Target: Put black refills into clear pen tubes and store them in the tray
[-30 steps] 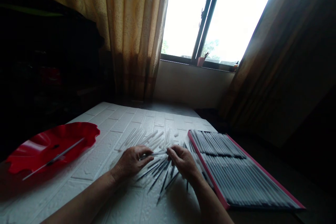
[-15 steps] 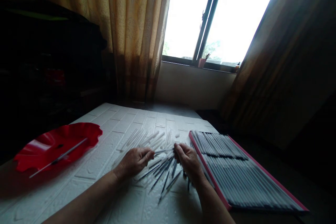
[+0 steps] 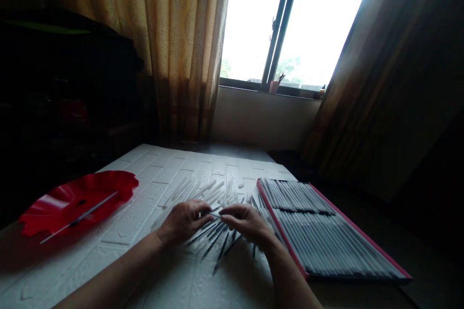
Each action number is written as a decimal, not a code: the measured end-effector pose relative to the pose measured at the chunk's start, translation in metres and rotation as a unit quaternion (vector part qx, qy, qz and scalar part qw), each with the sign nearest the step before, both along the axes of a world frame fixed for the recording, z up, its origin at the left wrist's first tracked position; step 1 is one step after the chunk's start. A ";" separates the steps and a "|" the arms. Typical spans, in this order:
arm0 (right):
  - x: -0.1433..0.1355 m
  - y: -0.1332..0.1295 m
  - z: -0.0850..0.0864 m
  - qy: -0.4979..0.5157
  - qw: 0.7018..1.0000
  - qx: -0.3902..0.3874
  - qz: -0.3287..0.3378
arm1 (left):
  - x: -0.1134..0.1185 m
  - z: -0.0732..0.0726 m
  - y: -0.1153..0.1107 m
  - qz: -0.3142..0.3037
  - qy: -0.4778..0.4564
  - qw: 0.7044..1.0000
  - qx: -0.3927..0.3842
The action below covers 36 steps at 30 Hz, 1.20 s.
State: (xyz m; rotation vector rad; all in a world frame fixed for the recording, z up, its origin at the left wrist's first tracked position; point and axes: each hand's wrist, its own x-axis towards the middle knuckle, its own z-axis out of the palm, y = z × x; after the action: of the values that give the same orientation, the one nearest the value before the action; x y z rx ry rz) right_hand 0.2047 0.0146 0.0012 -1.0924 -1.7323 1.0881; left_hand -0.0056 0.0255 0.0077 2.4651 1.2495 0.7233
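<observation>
My left hand (image 3: 184,222) and my right hand (image 3: 247,223) almost meet above the white table. Between their pinched fingertips is a thin, pale pen-like tube (image 3: 216,214), mostly covered by the fingers. Below and around the hands lie several slim dark sticks (image 3: 220,251) like pen refills, fanned out with their tips towards me. Clear whitish tubes (image 3: 184,188) are spread just beyond my left hand. To the right of my right hand is a flat pink-edged box (image 3: 282,231), holding two rows of grey pen-like sticks (image 3: 337,246) side by side.
A red wavy-edged dish (image 3: 108,181) stands at the table's left, a long thin grey stick (image 3: 87,213) lying across it. The white brick-patterned tabletop (image 3: 159,166) runs back towards a wall. Behind are a window, curtains (image 3: 181,34) and a small pink cup (image 3: 274,87) on the sill.
My hands have come closer together, the right one moving left and down, so less of the pale tube shows between them. The whole view has shifted slightly.
</observation>
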 end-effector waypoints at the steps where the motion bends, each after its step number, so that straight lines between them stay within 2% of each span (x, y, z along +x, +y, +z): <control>1: 0.000 0.000 -0.002 -0.010 1.000 -0.003 0.009 | 0.001 0.002 -0.001 0.008 0.010 1.000 0.000; 3: 0.003 0.002 -0.004 -0.014 1.000 0.001 -0.002 | 0.001 0.006 0.000 0.031 0.028 0.999 -0.001; 7: 0.010 0.009 -0.006 0.015 0.996 0.024 -0.084 | -0.001 0.020 0.007 0.079 0.076 0.994 -0.002; 11: 0.015 0.015 -0.007 0.052 0.988 0.026 -0.145 | 0.015 0.030 0.010 0.064 0.138 0.988 -0.004; 17: 0.016 0.020 -0.011 0.065 0.981 0.027 -0.182 | 0.058 0.017 0.012 0.055 0.171 0.984 -0.016; 21: 0.016 0.022 -0.014 0.057 0.981 0.029 -0.183 | 0.065 0.008 0.014 0.069 0.155 0.985 -0.029; 25: 0.015 0.022 -0.013 0.048 0.981 0.041 -0.182 | 0.057 0.009 0.016 0.071 0.093 0.992 -0.051; 30: 0.013 0.020 -0.011 0.038 0.980 0.063 -0.182 | 0.031 0.010 0.025 0.081 -0.058 0.990 -0.103; 33: 0.007 0.019 -0.014 0.032 0.983 0.071 -0.168 | 0.017 0.002 0.030 0.089 -0.168 0.966 -0.177; 36: -0.001 0.014 -0.016 0.023 0.988 0.080 -0.134 | 0.008 -0.008 0.031 0.087 -0.269 0.928 -0.242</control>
State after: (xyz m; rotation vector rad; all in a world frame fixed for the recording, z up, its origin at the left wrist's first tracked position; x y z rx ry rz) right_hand 0.2038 0.0288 -0.0151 -1.1498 -1.5543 0.7899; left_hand 0.0028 0.0568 -0.0006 1.6279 1.2430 0.9230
